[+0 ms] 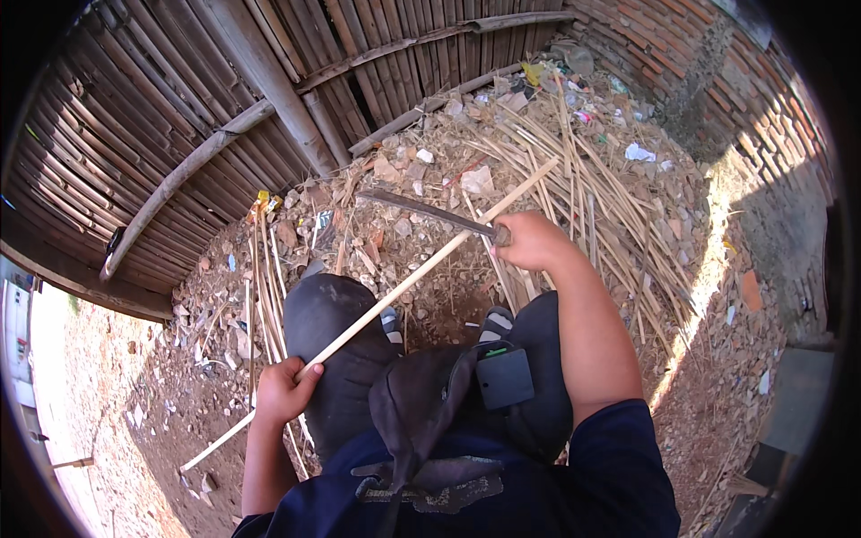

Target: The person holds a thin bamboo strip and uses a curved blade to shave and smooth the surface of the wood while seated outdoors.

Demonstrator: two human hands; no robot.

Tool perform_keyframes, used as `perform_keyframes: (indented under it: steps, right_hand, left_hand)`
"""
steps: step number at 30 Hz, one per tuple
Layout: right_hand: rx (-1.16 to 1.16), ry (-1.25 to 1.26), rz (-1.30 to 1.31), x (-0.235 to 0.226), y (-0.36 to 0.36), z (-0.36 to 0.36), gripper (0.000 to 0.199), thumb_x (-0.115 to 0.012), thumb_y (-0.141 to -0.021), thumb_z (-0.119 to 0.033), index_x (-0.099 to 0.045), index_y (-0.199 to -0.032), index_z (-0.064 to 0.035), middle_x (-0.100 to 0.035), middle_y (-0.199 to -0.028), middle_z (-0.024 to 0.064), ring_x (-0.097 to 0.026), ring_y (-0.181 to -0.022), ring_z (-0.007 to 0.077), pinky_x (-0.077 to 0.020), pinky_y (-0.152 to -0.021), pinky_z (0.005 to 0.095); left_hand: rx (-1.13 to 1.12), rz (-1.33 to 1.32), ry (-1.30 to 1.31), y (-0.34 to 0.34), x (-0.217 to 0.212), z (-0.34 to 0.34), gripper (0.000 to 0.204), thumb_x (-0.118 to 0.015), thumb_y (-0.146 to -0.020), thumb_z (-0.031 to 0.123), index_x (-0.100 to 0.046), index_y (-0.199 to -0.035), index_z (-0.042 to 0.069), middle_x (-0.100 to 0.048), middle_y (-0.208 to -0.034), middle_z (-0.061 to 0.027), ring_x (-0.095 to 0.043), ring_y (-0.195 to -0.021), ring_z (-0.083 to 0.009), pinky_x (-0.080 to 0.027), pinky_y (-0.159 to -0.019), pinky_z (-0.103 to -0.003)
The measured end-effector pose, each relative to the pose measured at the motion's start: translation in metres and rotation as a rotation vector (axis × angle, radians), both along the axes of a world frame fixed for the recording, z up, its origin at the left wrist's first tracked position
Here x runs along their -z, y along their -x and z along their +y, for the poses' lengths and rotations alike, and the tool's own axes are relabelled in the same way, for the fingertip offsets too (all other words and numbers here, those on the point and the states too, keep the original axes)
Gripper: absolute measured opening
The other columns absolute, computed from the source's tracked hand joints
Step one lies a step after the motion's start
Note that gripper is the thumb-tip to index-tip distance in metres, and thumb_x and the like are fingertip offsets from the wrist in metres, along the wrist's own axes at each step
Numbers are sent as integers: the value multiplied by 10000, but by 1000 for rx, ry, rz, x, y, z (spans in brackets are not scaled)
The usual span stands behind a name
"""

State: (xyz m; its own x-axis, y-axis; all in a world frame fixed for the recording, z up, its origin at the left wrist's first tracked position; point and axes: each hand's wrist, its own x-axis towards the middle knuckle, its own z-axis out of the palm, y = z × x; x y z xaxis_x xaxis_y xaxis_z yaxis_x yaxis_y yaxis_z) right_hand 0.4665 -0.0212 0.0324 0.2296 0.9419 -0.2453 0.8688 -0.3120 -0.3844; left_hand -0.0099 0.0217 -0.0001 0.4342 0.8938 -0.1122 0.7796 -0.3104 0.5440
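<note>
Head view, looking down on a seated person at work. A woven bamboo wall point(161, 117) braced with round poles fills the frame from 9 to 12 o'clock, and a brick wall point(717, 81) curves from 1 to 3 o'clock; both bend with the lens. The ground point(717, 359) is bare dry earth strewn with rubble, paper scraps and dry chips, sunlit at 8 o'clock and along a strip at 4 o'clock. A heap of split bamboo strips point(583, 188) lies from the centre toward 1 o'clock, just beyond the right hand, with a smaller bundle of strips point(265, 269) lying at 9 o'clock beside the left knee. The person's knees in dark trousers point(332, 332) occupy the centre, and a dark bag with a black device point(504, 378) rests on the lap at 6 o'clock. A long pale bamboo stick point(404, 282) runs diagonally from 7 o'clock to 1 o'clock across the left knee. The left hand point(282, 390) is closed around the stick's lower part at 7 o'clock. The right hand point(529, 240) is closed on the handle of a dark long-bladed knife point(421, 208), whose blade points toward 10 o'clock and meets the stick just left of that hand.
</note>
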Motion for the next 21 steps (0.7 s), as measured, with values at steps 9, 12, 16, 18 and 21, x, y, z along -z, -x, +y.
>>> perform_keyframes:
  steps: [9, 12, 16, 18, 21]
  right_hand:
    - [21, -16, 77, -8, -2, 0, 522, -793, -832, -336, -677, -1279, -93, -704, -1128, 222, -669, -1089, 386, -533, -941, 471]
    - [34, -16, 27, -2, -5, 0, 517, -792, -834, -341, -681, -1286, -115, -708, -1098, 226, -671, -1083, 390, -534, -929, 480]
    - [-4, -47, -68, 1, 11, 0, 509, -787, -840, -344, -681, -1282, -116, -710, -1092, 225, -671, -1082, 395, -530, -926, 487]
    - [-124, 51, -39, -7, 22, 2, 505, -779, -850, -350, -678, -1284, -115, -713, -1100, 212, -671, -1089, 392, -529, -931, 485]
    - [-129, 57, 54, 6, 6, 11, 510, -787, -835, -346, -681, -1265, -93, -711, -1129, 211, -669, -1095, 387, -526, -941, 478]
  left_hand:
    - [-9, -33, 4, -1, 0, -2, 505, -756, -913, 383, -536, -634, 25, -507, -506, -128, -515, -452, -283, -416, -492, -409]
    - [-13, -24, -20, -3, -1, -3, 496, -755, -913, 374, -539, -636, 23, -512, -510, -131, -522, -454, -287, -418, -492, -409]
    - [5, 16, -44, -2, -3, -3, 491, -749, -916, 370, -544, -638, 21, -519, -515, -141, -541, -461, -307, -425, -495, -414]
    - [-5, 9, -26, -2, -2, -3, 493, -747, -916, 376, -545, -638, 23, -522, -515, -144, -548, -466, -319, -429, -498, -419]
    - [-19, 8, -13, -1, -1, -4, 495, -744, -916, 387, -546, -639, 27, -528, -517, -151, -563, -480, -345, -439, -505, -430]
